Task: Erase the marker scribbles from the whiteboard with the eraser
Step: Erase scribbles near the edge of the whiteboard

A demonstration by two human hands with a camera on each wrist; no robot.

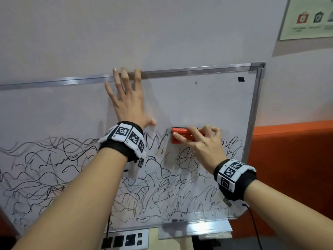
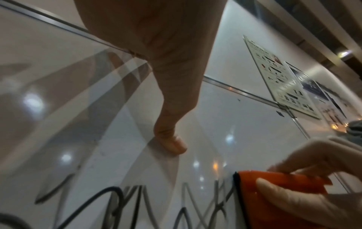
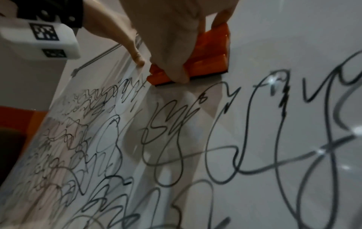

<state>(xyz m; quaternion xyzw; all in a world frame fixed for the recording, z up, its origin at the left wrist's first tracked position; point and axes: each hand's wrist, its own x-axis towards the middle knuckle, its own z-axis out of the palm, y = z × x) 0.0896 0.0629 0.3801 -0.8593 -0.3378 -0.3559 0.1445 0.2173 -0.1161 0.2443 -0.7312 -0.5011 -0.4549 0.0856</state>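
Note:
A metal-framed whiteboard [image 1: 198,98] hangs on the wall; black marker scribbles [image 1: 72,170] cover its lower half, while the upper half is white. My right hand [image 1: 200,141] grips an orange eraser [image 1: 180,136] with a dark felt face, pressed flat against the board at the top edge of the scribbles. The wrist views show the eraser [image 3: 211,51] [image 2: 274,186] with my thumb and fingers clamped over it. My left hand [image 1: 126,98] lies flat and spread on the board, fingertips reaching the top frame, its thumb [image 2: 172,144] touching the surface just left of the eraser.
A metal tray [image 1: 194,230] runs under the board's lower right. Wall sockets [image 1: 126,240] sit below it. An orange panel [image 1: 292,159] lies right of the board, and a poster [image 1: 310,17] hangs upper right. A small black mark [image 1: 241,79] sits near the board's top right corner.

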